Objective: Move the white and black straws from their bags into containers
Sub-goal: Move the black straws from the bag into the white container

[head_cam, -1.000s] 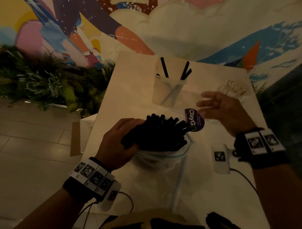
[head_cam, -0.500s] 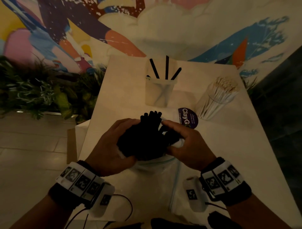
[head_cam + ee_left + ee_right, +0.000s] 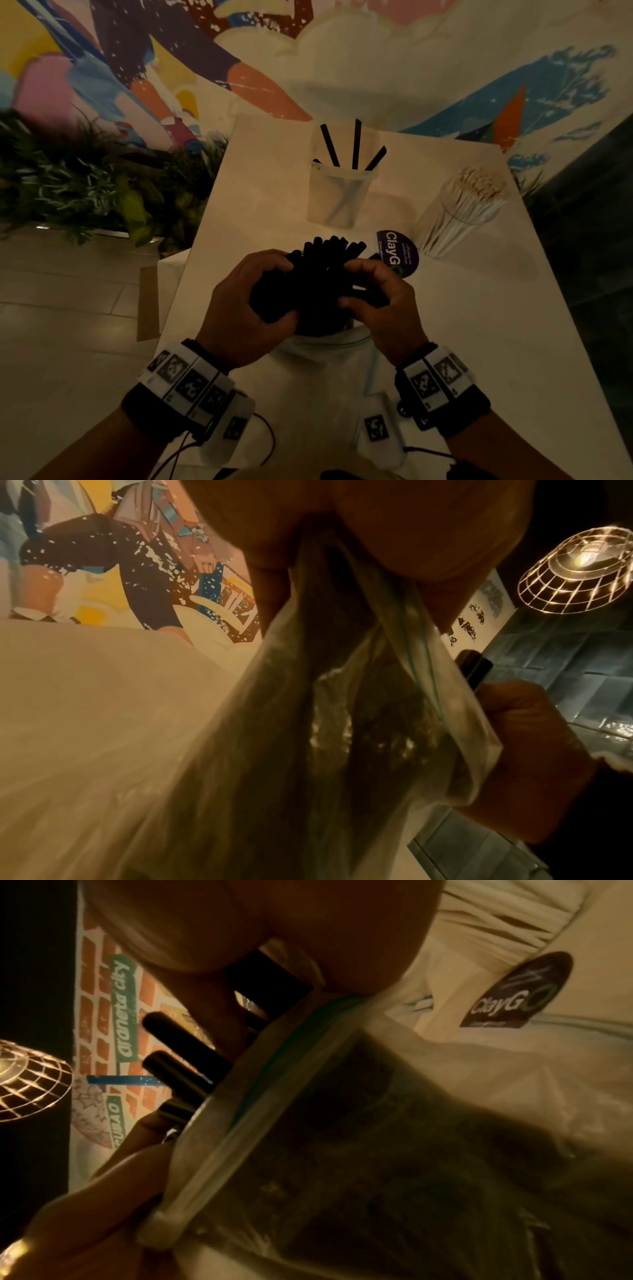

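A thick bundle of black straws (image 3: 325, 270) sticks out of a clear zip bag (image 3: 329, 353) at the table's middle. My left hand (image 3: 246, 301) grips the bundle from the left and my right hand (image 3: 380, 298) grips it from the right. The bag (image 3: 342, 737) hangs below both palms, and its blue zip edge (image 3: 274, 1074) shows with straw ends (image 3: 178, 1066) poking out. Behind stands a translucent container (image 3: 337, 197) holding three black straws (image 3: 356, 144). A clear container of white straws (image 3: 462, 209) leans at the right.
A round purple ClayGo sticker (image 3: 399, 253) lies on the white table (image 3: 260, 192) between the containers. Plants (image 3: 78, 192) and a tiled floor lie off the table's left edge. A painted mural wall rises behind. A caged lamp (image 3: 578, 569) hangs overhead.
My right hand came back from near the white straws and closed on the black bundle beside my left hand. The bundle now stands more upright.
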`<control>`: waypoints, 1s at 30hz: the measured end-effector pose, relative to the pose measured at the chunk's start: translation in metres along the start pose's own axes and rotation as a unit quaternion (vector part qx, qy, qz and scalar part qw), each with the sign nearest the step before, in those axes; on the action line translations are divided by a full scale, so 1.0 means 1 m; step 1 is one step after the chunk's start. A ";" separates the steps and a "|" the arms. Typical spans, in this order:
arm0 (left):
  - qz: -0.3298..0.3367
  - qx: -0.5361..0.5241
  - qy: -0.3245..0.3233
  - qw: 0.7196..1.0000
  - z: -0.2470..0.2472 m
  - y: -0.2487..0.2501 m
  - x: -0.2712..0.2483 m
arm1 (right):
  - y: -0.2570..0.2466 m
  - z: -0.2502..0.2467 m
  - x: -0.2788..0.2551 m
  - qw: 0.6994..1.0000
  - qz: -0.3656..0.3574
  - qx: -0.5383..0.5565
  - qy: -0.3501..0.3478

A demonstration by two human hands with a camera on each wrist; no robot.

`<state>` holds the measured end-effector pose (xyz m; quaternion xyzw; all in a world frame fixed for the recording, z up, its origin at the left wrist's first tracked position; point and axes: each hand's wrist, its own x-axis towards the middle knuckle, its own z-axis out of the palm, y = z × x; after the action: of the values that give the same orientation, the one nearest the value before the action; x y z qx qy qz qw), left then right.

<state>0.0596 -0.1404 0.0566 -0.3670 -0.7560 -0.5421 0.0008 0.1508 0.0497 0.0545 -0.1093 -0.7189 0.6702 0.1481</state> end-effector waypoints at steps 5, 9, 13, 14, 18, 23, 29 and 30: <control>0.014 -0.001 0.031 0.999 0.003 0.002 0.004 | 0.001 0.005 0.000 1.000 -0.009 -0.006 -0.027; 0.050 0.008 0.061 0.997 0.000 0.012 0.016 | -0.007 -0.001 0.005 0.997 -0.070 -0.040 0.010; 0.058 0.030 0.057 0.996 0.001 0.009 0.024 | -0.003 -0.002 0.011 0.992 -0.093 -0.075 0.041; 0.054 0.037 0.048 0.997 0.003 0.007 0.023 | 0.000 -0.001 0.011 0.992 -0.087 -0.078 0.047; 0.041 0.059 0.025 0.997 0.005 -0.001 0.016 | 0.012 0.003 0.009 0.992 -0.081 -0.077 0.058; 0.020 0.062 0.008 0.998 0.000 -0.001 0.020 | 0.015 0.002 0.014 0.994 -0.030 -0.068 0.077; 0.010 0.084 0.008 0.996 -0.006 -0.004 0.021 | -0.004 0.002 0.010 0.989 -0.104 -0.054 0.094; 0.010 0.085 0.008 0.996 -0.006 -0.004 0.021 | -0.001 0.001 0.011 0.989 -0.099 -0.065 0.089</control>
<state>0.0401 -0.1342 0.0638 -0.3687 -0.7954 -0.4791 0.0432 0.1406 0.0523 0.0562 -0.1065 -0.7522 0.5919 0.2694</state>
